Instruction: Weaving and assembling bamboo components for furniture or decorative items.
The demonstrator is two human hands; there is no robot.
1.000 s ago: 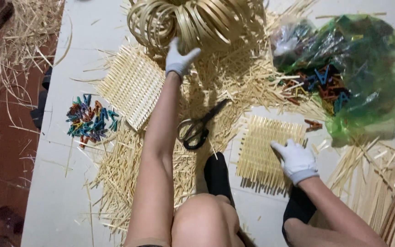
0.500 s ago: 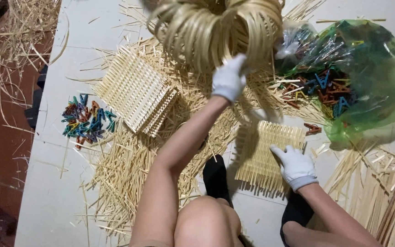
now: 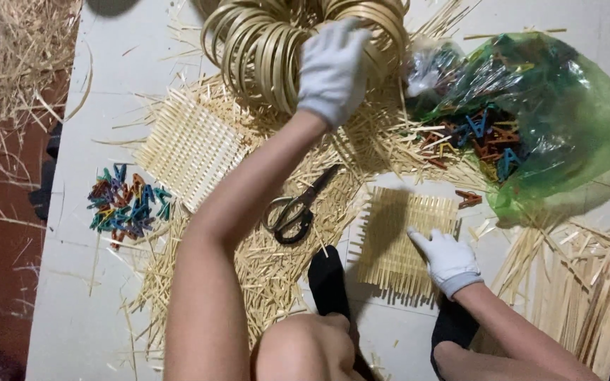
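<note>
Gloves, white, cover both hands in the head view. The left hand (image 3: 333,70) is raised at twelve o'clock, its fingers curled onto the coil (image 3: 262,49) of flat pale cane strips; how firmly it grips cannot be told, since only the back of the glove shows. The right hand (image 3: 446,259) lies at four o'clock, open and flat, fingers spread on the lower right corner of a small woven mat (image 3: 400,236) on the white floor (image 3: 72,296). Scissors (image 3: 294,212) with black handles lie at centre, just left of that mat, on loose straw (image 3: 262,268). A second woven mat (image 3: 192,152) sits at ten o'clock, beside the coil. Coloured clips (image 3: 125,208) are heaped at nine o'clock, well apart from both hands. A green bag (image 3: 566,120) holding more clips fills two o'clock. Bare knees and black socks (image 3: 327,282) show at six o'clock.
</note>
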